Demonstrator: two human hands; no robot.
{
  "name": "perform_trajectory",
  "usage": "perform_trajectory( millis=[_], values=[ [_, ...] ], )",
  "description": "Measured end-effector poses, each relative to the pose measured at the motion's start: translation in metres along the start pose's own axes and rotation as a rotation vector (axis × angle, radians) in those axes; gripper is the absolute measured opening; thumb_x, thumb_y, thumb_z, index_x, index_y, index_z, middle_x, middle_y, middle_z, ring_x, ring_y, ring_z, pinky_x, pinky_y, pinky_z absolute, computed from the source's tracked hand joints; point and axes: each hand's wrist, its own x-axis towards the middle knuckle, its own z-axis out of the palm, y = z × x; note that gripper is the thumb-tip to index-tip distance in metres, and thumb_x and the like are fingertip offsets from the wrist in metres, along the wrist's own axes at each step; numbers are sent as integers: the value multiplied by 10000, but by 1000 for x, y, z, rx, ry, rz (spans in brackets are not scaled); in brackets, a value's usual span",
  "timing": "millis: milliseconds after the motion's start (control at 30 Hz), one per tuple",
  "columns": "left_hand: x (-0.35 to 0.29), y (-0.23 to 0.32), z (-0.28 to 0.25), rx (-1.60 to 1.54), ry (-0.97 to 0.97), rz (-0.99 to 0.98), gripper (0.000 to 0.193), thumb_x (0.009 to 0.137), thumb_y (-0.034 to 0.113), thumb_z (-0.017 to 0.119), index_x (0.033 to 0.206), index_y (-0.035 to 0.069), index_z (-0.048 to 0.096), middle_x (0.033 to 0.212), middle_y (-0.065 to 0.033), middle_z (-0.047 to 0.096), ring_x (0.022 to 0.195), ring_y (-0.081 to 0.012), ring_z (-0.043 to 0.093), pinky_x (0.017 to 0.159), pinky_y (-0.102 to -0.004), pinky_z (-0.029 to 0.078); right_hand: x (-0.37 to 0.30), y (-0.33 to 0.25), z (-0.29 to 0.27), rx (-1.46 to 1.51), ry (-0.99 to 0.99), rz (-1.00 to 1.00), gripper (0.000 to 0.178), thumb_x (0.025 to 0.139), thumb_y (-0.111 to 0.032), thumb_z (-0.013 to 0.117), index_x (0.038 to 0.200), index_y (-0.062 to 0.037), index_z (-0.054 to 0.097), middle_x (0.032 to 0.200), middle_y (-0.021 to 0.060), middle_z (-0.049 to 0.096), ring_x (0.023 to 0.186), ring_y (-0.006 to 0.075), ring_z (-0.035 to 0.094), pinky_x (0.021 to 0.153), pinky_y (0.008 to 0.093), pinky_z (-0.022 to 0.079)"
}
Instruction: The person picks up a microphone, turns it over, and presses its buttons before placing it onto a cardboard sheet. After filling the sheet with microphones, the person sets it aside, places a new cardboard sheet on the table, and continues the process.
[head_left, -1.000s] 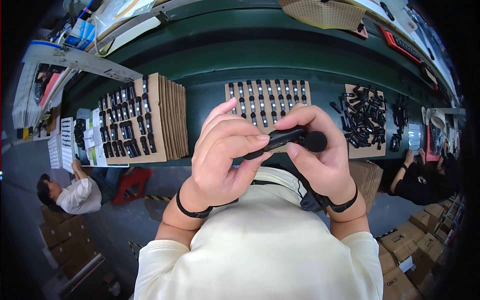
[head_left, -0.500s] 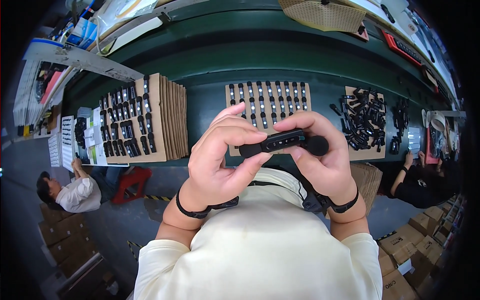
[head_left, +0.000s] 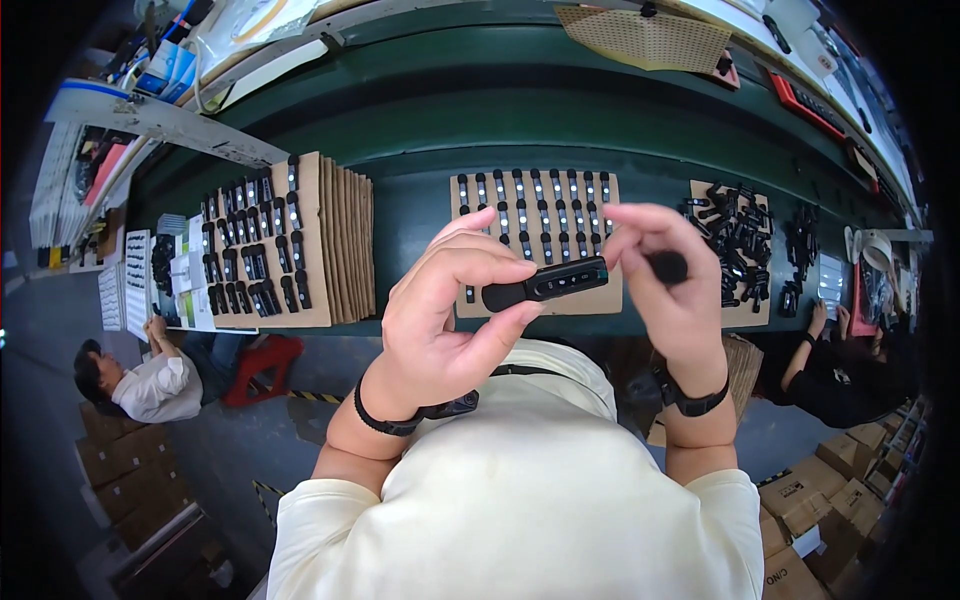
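Between the thumb and fingers of my left hand (head_left: 450, 300) is a small black microphone (head_left: 568, 280), lying nearly level, with its round foam head toward my palm. Small light marks show on its body. My right hand (head_left: 670, 275) is just right of the microphone's bare end, thumb and forefinger close to it, partly smeared by motion. A black round foam piece (head_left: 668, 267) sits inside the curled right fingers; whether a body is attached to it is hidden. Behind my hands, a cardboard sheet (head_left: 612, 300) bears rows of similar microphones (head_left: 538, 185).
At left, more microphones lie in rows on a stack of cardboard sheets (head_left: 345, 240). A jumbled heap of black pieces (head_left: 735, 240) lies on cardboard at right. Everything rests on a dark green bench (head_left: 410, 200). One person (head_left: 150, 380) sits at far left, another (head_left: 845, 365) at far right.
My right hand has moved right and slightly up, away from the microphone, carrying the round foam piece along. The microphone's right end is now uncovered. My left hand has barely moved.
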Motion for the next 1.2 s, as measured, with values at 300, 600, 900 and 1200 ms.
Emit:
perform_trajectory(
  millis=[300,600,900,1200],
  values=[
    [2,-16,15,-67,12,-72,256,771,-30,721,1004,-4,618,909,-98,655,871,-189,628,1061,-519,372,-29,257,-121,-567,466,236,221,817,-44,619,1031,2,588,915,161,642,840,301,644,756,340,499],
    [-13,-30,11,81,58,-294,242,814,-32,692,1030,8,590,947,-80,629,915,-176,613,1091,-509,353,-93,334,-144,-892,510,654,293,789,-25,624,1075,-26,561,1034,206,610,1006,388,589,848,447,490],
    [-6,-35,17,120,91,-365,215,828,-18,684,1021,1,591,934,-81,622,914,-172,611,1097,-498,357,-82,338,-163,-1139,565,683,337,819,-36,632,1149,-46,564,1100,204,571,1057,402,544,890,434,472],
    [-5,-39,13,156,110,-366,205,824,-19,685,1005,-4,592,941,-88,622,922,-174,609,1095,-501,366,43,262,-170,-384,697,61,111,907,-106,645,917,2,668,982,118,668,849,187,619,751,283,498]
  ],
)
